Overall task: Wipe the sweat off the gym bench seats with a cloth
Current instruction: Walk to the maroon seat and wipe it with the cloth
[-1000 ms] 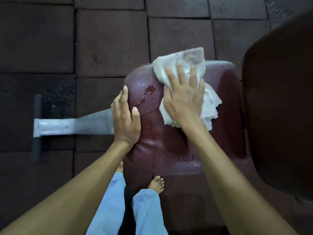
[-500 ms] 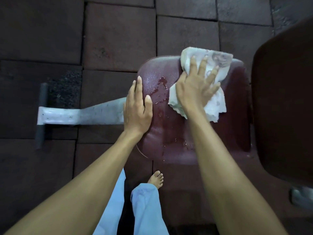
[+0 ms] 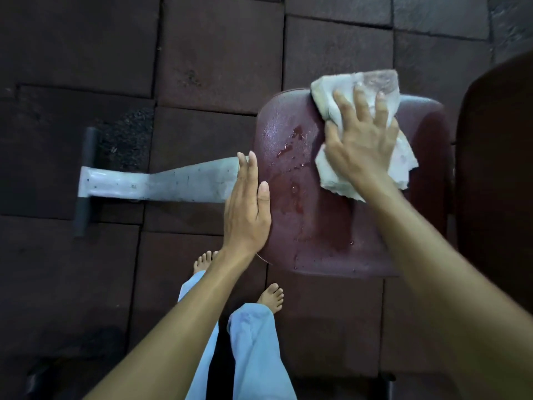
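Right hand point(image 3: 364, 144), fingers spread, presses the cloth point(image 3: 340, 108) flat on the wet seat point(image 3: 311, 215) (far edge). Left hand point(image 3: 248, 209), open, braces the seat's left edge.

Crumpled white cloth point(image 3: 334, 116): middle hidden beneath spread right hand point(image 3: 362, 148). Maroon padded vinyl seat point(image 3: 317, 220): hidden under that grip; left rim covered by flat left hand point(image 3: 248, 209). Second dark maroon pad point(image 3: 499, 168), right of grip: cut by frame edge. Pale grey metal base leg point(image 3: 161, 184): inner end hidden below seat.
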